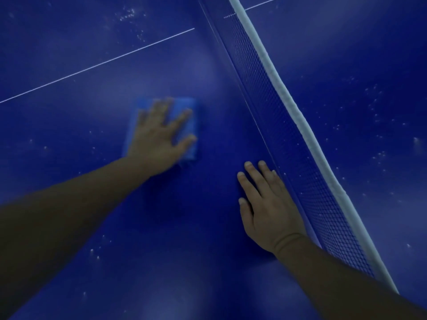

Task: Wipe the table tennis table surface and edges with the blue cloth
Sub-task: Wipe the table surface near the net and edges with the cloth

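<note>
Head view shows your left hand [159,137] spread flat on the blue cloth [190,103], fingers splayed and straight, so the palm presses the cloth down instead of gripping it. That suits wiping, since it puts the whole pad against the table [69,139]. The cloth lies left of the frame's centre, below the thin white line [97,64] that slants from the left edge toward the upper middle, and it sits apart from the net [288,144]. It is folded into a flat pad that reads close to square. Its edges are blurred, so I can't name a long axis with confidence. The side edges seem to run up the frame with a slight lean to the right, about the way your fingers point. Hand and cloth are both smeared, which I take to mean a stroke is under way. Your right hand [268,209] lies open at lower centre-right, palm down on bare surface with nothing in it. Its outer edge is just beside the foot of the net, and it looks like a brace for your weight as you lean in. Pale specks [374,107] dot the far side of the net and the upper left, so by my reckoning a good deal of surface, and the edges, is not yet wiped.
</note>
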A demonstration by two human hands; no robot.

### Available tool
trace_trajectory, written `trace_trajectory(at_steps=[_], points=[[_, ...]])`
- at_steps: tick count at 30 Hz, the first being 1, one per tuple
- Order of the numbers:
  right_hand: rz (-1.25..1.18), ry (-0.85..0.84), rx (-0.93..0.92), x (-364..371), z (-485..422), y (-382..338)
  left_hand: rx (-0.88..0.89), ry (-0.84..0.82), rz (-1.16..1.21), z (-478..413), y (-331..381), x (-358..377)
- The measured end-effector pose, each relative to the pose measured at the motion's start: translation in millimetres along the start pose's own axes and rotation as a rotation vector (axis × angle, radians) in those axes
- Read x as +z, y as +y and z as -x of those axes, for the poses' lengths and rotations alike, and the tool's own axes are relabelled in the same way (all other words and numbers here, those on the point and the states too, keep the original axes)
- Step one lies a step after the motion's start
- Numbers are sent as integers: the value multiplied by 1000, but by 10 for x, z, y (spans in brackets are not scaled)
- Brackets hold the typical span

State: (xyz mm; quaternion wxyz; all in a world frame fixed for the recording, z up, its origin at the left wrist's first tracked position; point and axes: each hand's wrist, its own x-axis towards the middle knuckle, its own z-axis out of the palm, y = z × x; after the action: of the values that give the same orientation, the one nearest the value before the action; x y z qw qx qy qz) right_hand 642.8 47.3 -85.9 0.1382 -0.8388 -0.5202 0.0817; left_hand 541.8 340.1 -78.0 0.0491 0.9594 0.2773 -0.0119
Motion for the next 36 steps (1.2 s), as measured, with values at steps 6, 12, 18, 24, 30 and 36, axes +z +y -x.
trace_trajectory(at_steps=[6,12,18,24,30,36], points=[[-40,-1,58,-24,-59,-67,257,-96,3,825,313,152],[-33,-28,31,-53,-517,-184,-423,-70,37,390,-569,-87],[66,-143,26,-52,-1598,-121,110,-16,6,865,-110,139],[81,-145,14,2,-1691,-68,-177,-12,1,-11,-767,-97],[79,-127,7,-23,-1721,-101,455,-48,-31,-310,-484,13],[67,-103,8,-4,-1715,-83,-8,-70,-16,-1192,-914,-170]])
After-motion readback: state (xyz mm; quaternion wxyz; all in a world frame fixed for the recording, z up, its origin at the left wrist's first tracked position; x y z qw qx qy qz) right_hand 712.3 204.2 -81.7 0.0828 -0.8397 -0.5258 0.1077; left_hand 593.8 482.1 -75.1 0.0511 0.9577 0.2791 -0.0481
